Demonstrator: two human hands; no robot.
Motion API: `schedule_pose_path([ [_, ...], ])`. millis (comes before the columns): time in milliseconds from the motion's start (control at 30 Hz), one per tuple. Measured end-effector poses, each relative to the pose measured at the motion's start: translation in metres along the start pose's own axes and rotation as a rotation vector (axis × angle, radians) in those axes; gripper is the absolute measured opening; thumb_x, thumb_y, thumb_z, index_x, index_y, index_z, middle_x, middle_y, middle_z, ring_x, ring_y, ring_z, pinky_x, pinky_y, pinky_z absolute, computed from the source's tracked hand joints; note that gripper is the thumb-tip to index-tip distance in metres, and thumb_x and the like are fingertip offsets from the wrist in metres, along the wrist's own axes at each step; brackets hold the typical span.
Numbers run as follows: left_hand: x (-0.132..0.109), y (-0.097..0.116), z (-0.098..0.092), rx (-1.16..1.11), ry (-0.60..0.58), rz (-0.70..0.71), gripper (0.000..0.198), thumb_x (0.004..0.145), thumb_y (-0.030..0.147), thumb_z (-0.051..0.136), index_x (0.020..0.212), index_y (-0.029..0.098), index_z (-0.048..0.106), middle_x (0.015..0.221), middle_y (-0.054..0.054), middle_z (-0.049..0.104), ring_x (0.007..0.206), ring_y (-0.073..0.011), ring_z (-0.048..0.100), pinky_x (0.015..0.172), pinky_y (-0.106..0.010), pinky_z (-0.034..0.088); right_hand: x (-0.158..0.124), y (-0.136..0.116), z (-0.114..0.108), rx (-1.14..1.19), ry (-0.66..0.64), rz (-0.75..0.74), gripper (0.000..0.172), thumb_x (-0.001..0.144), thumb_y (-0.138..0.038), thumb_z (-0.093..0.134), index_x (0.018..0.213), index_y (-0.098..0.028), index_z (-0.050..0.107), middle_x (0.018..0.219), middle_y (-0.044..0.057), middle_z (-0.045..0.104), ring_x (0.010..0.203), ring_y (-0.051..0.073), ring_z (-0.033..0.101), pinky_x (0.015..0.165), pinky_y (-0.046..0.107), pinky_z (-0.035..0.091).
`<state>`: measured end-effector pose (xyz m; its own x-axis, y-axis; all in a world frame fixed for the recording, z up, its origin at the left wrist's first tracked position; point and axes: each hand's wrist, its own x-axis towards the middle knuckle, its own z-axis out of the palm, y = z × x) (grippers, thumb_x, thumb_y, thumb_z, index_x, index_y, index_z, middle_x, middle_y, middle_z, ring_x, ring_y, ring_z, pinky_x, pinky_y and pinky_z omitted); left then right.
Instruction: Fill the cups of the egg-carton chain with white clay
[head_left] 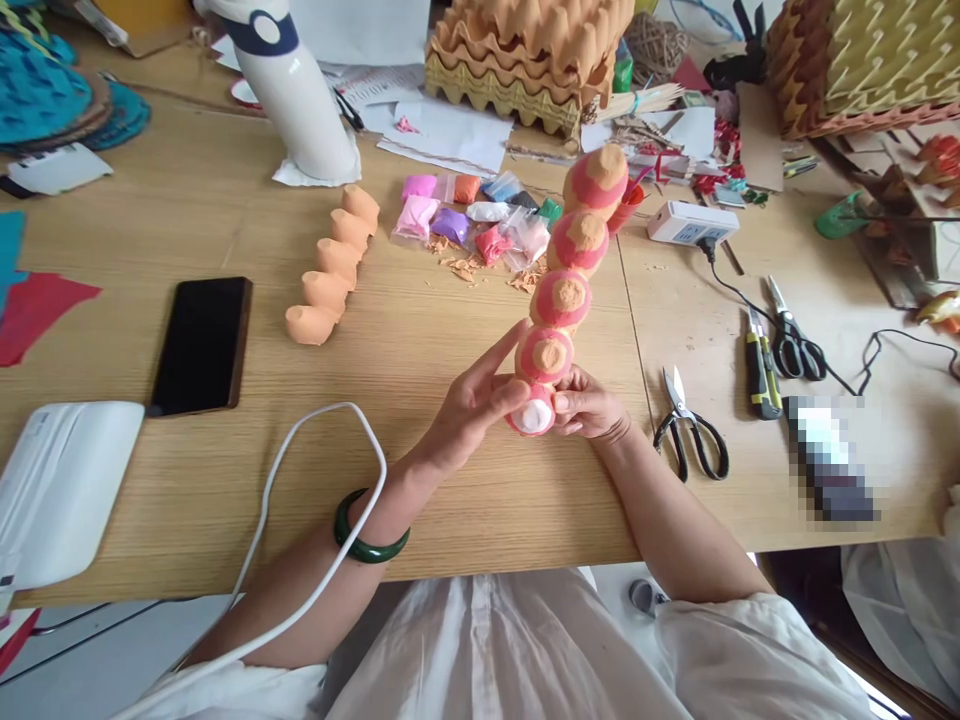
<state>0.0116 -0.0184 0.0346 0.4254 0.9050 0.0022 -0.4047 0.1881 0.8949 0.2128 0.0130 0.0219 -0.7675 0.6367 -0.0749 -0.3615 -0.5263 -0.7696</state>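
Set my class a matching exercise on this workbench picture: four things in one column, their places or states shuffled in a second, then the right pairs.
Column one
1. pink-banded carton strip
2. green bangle
3. black phone
4. white power strip

Column two
A. lying flat on the table
B. around the left forearm
C. with a black plug in it
D. held by the left hand and right hand

Right pairs: 1-D, 2-B, 3-A, 4-C

A wood-grained table [480, 530], crossed by a dark seam, stands brightly lit over pale floor [75, 678].
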Motion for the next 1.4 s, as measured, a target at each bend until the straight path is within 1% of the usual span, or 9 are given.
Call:
schedule_pose_path([
  [300,0.007,0.026,-0.019,0.074,-0.116,-0.356,0.037,0.082,0.047,0.084,0.104,0.018,0.078,0.099,-0.005,0.077,0.097,-0.0231,0.071,0.085,-0.033,0.058,0.002,-0.008,0.004,-0.087,0.039,0.173,0.045,0.077,-0.048,0.096,0.08,-0.014,0.067,0.05,-0.013,0.037,0.041,0.001,0.02,0.035,0.014,0.014],
  [533,-0.006,0.031,-0.015,0.019,0.256,-0.434,0.044,0.074,0.051,0.091,0.096,0.015,0.079,0.093,-0.007,0.078,0.089,-0.0209,0.073,0.079,-0.031,0.063,0.006,-0.025,0.024,-0.254,0.312,0.305,0.055,0.073,-0.06,0.093,0.074,-0.021,0.053,0.056,-0.013,0.032,0.049,0.004,0.018,0.041,0.017,0.012],
  [633,-0.019,0.034,-0.015,0.019,0.268,-0.53,0.05,0.066,0.051,0.097,0.095,0.014,0.08,0.09,-0.007,0.077,0.083,-0.0195,0.072,0.07,-0.031,0.065,0.008,-0.024,0.03,-0.451,0.394,0.389,0.051,0.071,-0.057,0.092,0.071,-0.019,0.057,0.056,-0.01,0.039,0.05,0.005,0.027,0.043,0.02,0.017],
  [733,-0.029,0.038,-0.015,0.039,0.26,-0.601,0.057,0.057,0.057,0.102,0.088,0.014,0.079,0.084,-0.006,0.076,0.076,-0.0172,0.07,0.067,-0.03,0.066,0.01,-0.02,0.031,-0.539,0.519,0.29,0.038,0.071,-0.05,0.087,0.077,-0.016,0.069,0.058,-0.008,0.045,0.053,0.007,0.032,0.045,0.022,0.021],
  [867,-0.035,0.04,-0.016,0.078,0.281,-0.672,0.064,0.055,0.066,0.1,0.085,0.013,0.079,0.084,-0.009,0.079,0.078,-0.02,0.073,0.069,-0.032,0.065,0.013,-0.015,0.025,-0.315,0.646,-0.002,0.021,0.064,-0.025,0.074,0.083,-0.018,0.074,0.07,-0.003,0.059,0.06,0.009,0.047,0.051,0.022,0.036],
  [1033,-0.041,0.048,-0.02,0.558,0.267,-0.677,0.064,0.071,0.081,0.08,0.072,0.018,0.072,0.072,-0.004,0.073,0.071,-0.0212,0.072,0.065,-0.03,0.057,0.017,-0.011,0.016,-0.137,0.718,-0.175,0.019,0.059,-0.018,0.078,0.078,-0.019,0.073,0.095,0.004,0.072,0.086,0.016,0.068,0.074,0.029,0.062],
  [1167,-0.046,0.058,-0.026,1.175,0.293,-0.597,0.065,0.087,0.079,0.064,0.056,0.022,0.058,0.055,-0.001,0.062,0.058,-0.0179,0.059,0.058,-0.03,0.039,0.016,-0.009,0.011,-0.199,0.712,-0.15,0.025,0.068,-0.03,0.09,0.085,-0.018,0.075,0.093,0.003,0.073,0.079,0.015,0.071,0.078,0.034,0.068],
  [1300,-0.053,0.061,-0.035,1.307,0.455,-0.427,0.048,0.088,0.069,0.069,0.098,0.024,0.08,0.084,-0.004,0.078,0.075,-0.0226,0.071,0.064,-0.031,0.048,0.016,-0.011,0.011,-0.215,0.753,-0.153,0.043,0.07,-0.045,0.097,0.093,-0.018,0.073,0.088,0.002,0.075,0.066,0.013,0.071,0.066,0.031,0.067],
  [1400,-0.055,0.06,-0.039,1.218,0.521,-0.16,0.059,0.094,0.058,0.066,0.142,0.023,0.069,0.134,-0.012,0.075,0.109,-0.0258,0.076,0.084,-0.036,0.063,0.016,-0.012,0.011,-0.252,0.752,-0.136,0.047,0.074,-0.055,0.096,0.092,-0.018,0.073,0.079,0.001,0.073,0.06,0.012,0.068,0.06,0.028,0.064],
])
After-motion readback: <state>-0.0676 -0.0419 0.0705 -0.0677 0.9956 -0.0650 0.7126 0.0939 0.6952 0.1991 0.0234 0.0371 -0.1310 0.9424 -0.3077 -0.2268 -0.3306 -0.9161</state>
